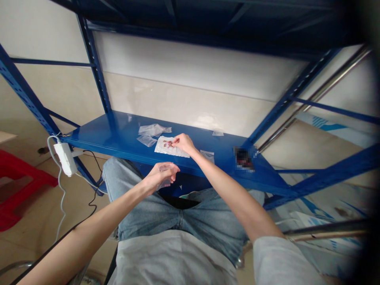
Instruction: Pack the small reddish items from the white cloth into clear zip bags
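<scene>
In front of the shelf's edge, my left hand (156, 176) is closed around a clear plastic bag (165, 168). My right hand (184, 144) reaches over a white sheet (162, 150) lying on the blue shelf. Its fingertips are pinched together at a small pile of reddish and pink bits (167, 144), too small to name. Whether a piece sits between those fingers cannot be made out. Beyond the sheet, to the left, lie several clear plastic bags (152, 130). One flat zip bag (208, 155) rests right of my right wrist.
The blue metal shelf (118, 128) has uprights at its corners and another shelf (208, 27) overhead. A small clear bag (218, 133) lies near the wall. A blurred-out dark object (245, 158) is at the right. A white power strip (65, 159) hangs at left, near a red stool (26, 186).
</scene>
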`<state>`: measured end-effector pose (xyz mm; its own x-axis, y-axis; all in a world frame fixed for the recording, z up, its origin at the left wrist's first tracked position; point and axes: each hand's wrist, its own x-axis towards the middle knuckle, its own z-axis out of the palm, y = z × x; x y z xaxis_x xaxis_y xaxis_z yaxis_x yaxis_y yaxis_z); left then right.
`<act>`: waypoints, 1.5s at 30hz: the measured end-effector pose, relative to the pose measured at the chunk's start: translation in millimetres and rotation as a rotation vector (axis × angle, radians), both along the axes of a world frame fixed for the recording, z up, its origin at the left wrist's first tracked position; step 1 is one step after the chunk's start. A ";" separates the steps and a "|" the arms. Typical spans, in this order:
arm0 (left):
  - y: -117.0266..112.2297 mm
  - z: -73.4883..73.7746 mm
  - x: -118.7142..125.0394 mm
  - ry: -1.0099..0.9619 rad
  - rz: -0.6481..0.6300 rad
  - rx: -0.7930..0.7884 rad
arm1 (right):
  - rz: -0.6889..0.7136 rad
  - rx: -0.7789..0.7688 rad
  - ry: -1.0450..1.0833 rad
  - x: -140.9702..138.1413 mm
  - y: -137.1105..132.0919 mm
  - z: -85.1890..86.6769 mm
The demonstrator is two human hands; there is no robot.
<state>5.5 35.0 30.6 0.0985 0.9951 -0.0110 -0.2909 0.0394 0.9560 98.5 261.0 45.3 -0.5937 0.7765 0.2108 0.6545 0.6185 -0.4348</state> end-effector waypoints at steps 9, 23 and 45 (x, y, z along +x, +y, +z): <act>-0.1 -2.1 0.9 -0.003 -0.024 -0.012 | -0.003 0.026 -0.029 1.5 -5.6 2.2; -1.4 -0.7 1.3 0.017 -0.047 -0.013 | -0.184 -0.014 -0.170 -3.8 -12.1 9.5; -1.0 -2.0 1.2 0.013 -0.052 0.031 | -0.235 0.001 -0.374 -22.1 -24.3 36.2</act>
